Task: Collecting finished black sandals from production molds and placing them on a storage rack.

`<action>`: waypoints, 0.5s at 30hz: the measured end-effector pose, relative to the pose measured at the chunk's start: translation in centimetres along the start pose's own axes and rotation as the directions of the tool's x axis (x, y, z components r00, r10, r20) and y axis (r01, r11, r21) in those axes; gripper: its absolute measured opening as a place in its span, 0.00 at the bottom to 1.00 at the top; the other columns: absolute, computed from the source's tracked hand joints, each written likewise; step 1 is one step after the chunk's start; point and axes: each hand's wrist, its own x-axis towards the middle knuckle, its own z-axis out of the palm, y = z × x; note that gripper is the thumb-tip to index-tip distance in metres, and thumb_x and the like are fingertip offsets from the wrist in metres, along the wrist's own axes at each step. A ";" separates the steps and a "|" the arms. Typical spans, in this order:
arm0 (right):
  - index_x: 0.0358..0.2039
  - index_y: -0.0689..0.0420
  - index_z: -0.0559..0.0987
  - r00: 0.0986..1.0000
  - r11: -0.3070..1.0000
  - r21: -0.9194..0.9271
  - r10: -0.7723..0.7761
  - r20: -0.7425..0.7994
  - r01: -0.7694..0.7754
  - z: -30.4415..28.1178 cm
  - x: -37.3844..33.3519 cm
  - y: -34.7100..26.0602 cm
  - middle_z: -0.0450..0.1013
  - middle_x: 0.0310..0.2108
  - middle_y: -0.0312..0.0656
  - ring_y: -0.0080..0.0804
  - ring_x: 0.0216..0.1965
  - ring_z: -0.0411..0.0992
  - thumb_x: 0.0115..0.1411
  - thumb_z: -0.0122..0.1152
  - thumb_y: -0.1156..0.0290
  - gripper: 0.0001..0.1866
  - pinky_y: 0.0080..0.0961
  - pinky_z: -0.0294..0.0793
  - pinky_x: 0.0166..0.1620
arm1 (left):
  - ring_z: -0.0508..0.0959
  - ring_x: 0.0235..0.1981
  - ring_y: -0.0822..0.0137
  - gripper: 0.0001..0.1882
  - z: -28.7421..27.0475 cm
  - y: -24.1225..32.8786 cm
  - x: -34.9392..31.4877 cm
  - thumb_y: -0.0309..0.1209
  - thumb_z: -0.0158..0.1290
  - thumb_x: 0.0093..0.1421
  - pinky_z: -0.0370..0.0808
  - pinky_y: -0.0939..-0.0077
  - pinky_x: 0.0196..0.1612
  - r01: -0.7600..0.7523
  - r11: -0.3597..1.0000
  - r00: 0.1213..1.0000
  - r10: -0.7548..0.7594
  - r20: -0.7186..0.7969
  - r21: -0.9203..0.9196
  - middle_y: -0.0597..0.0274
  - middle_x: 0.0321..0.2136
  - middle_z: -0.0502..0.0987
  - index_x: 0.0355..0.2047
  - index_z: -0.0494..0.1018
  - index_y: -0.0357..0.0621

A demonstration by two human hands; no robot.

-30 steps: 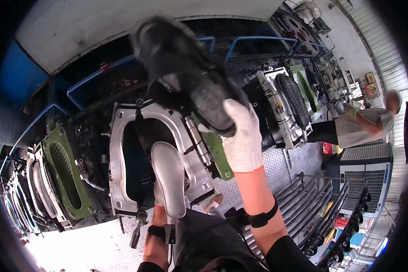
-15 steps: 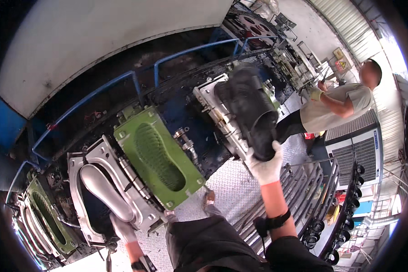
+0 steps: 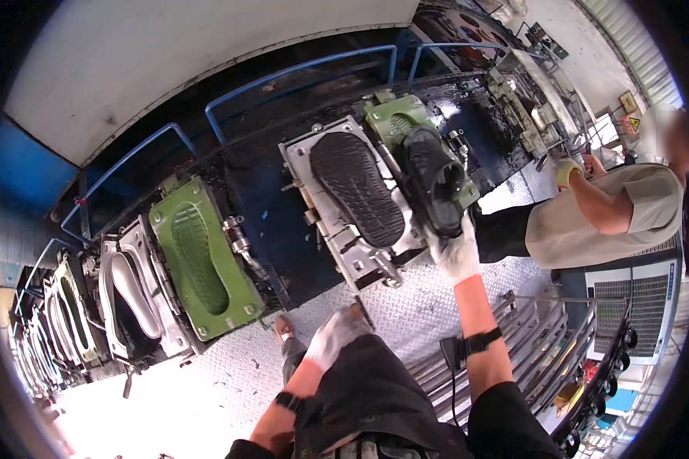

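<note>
My right hand [image 3: 458, 254], in a white glove, grips a black slipper [image 3: 429, 177] by its near end. The slipper hangs over a green mould half [image 3: 400, 113], partly hiding it. Just left of it, a black sole [image 3: 357, 190] lies in the open silver mould half [image 3: 298, 162]. My left hand [image 3: 338, 334], also gloved, is low in front of my body, below the silver mould and apart from it. Its fingers look stretched out and hold nothing.
To the left stand another open green mould half [image 3: 233, 294] and a silver mould with a foot-shaped last [image 3: 132, 294]. A blue rail [image 3: 298, 70] runs behind. At right are a co-worker [image 3: 605, 218] and a metal rack [image 3: 505, 348].
My right hand has carried the slipper off the silver mould toward the right, uncovering the sole there. My left hand has moved right, away from the left silver mould. The view has shifted.
</note>
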 end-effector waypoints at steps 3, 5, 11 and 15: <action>0.50 0.59 0.72 0.994 0.980 -0.179 0.071 -0.080 -0.085 -3.4 -1.6 0.0 0.75 0.44 0.45 0.40 0.43 0.75 0.66 0.51 0.54 0.22 0.28 0.82 0.36 | 0.71 0.25 0.68 0.13 4.4 -1.0 3.2 0.38 0.45 0.67 0.68 0.72 0.31 0.035 0.982 0.999 -0.036 0.001 -0.185 0.66 0.24 0.71 0.38 0.72 0.41; 0.51 0.59 0.71 0.992 0.952 -0.281 0.107 -0.063 -0.120 -5.5 -3.2 0.1 0.74 0.45 0.45 0.41 0.44 0.74 0.65 0.53 0.59 0.20 0.30 0.80 0.37 | 0.65 0.21 0.71 0.10 5.3 -2.2 3.9 0.35 0.47 0.65 0.61 0.75 0.24 -0.069 0.995 0.990 0.060 -0.128 -0.068 0.69 0.20 0.65 0.36 0.71 0.42; 0.54 0.60 0.71 0.962 0.822 -0.520 0.274 0.007 -0.231 -5.8 -5.5 -1.3 0.74 0.49 0.45 0.37 0.44 0.76 0.64 0.55 0.67 0.19 0.31 0.78 0.41 | 0.67 0.19 0.72 0.17 -0.4 0.3 -0.4 0.39 0.41 0.66 0.64 0.81 0.21 -0.385 0.920 0.875 0.336 -0.349 -0.079 0.64 0.31 0.73 0.51 0.67 0.49; 0.53 0.61 0.71 0.937 0.699 -0.709 0.301 0.178 -0.090 -2.2 -6.1 -1.3 0.76 0.45 0.42 0.33 0.47 0.75 0.64 0.54 0.70 0.18 0.27 0.77 0.45 | 0.69 0.19 0.74 0.26 -10.0 -1.8 -3.7 0.36 0.42 0.61 0.68 0.82 0.19 -0.760 0.620 0.592 0.536 -0.602 -0.196 0.61 0.34 0.76 0.61 0.62 0.49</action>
